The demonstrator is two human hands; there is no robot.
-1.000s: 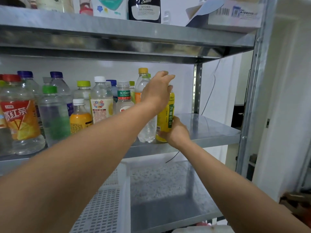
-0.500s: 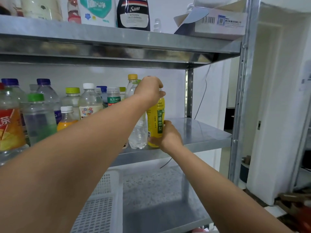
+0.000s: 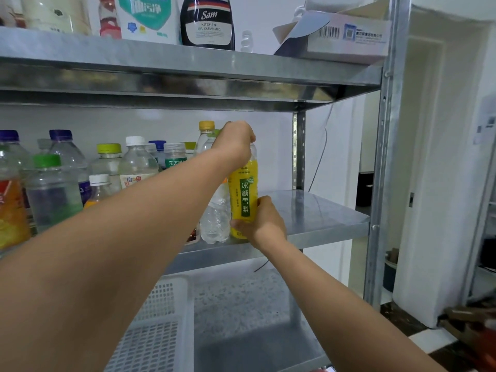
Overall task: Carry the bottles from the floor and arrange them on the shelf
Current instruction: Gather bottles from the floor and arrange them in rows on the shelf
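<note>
1. Still, the other bottles (image 3: 107, 167) on the left of the middle shelf (image 3: 327, 221) stand as they stood a second ago; none was pushed.
2. My left hand (image 3: 236, 142) has closed down over the top of the yellow bottle (image 3: 243, 194). A second ago its fingers were more lifted; now they grasp the cap.
3. Between these, the clear bottle (image 3: 214, 224) has not moved.
4. The yellow bottle itself has hardly moved. It is upright at the near edge of the shelf, just beside the clear bottle and perhaps touching it. Its base seems to rest on the metal, but my right hand hides part of it.
5. My right hand (image 3: 264, 224) keeps its grasp low on the yellow bottle, fingers curled around it, as before.
6. I judge this placing almost finished, and both hands only need to let go. The next bottles from the floor could go to its right.
</note>
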